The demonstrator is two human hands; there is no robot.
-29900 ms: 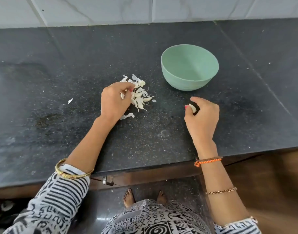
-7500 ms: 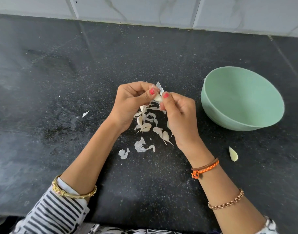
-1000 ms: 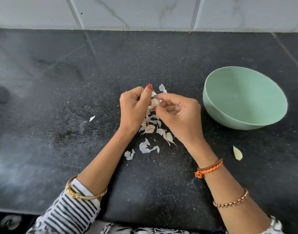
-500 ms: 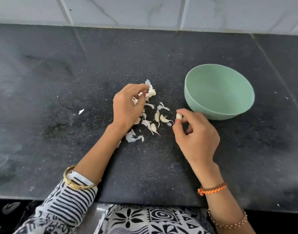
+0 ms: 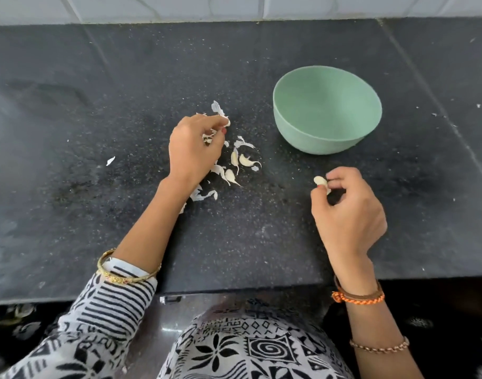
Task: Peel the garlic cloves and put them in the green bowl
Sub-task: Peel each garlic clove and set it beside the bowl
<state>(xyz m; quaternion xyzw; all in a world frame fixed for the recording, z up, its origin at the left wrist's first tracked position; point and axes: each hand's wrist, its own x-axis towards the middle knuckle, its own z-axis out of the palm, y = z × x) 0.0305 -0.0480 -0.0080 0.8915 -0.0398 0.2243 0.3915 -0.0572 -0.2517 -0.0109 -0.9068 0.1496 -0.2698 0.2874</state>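
Home kitchen. Black granite table (image 5: 125,77) against white wall tiles (image 5: 207,6). Garlic skins (image 5: 234,165) beside green bowl (image 5: 302,132).

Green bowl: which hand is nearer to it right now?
Right. The right hand, pinching a garlic clove, sits just in front of the green bowl, toward the counter edge. The left hand is off to the bowl's left, over the garlic skins.

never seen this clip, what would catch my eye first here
The green bowl stands out on the dark counter, right of centre. Nearer, the right hand pinches a pale garlic clove, while the left hand rests among scattered white garlic skins.
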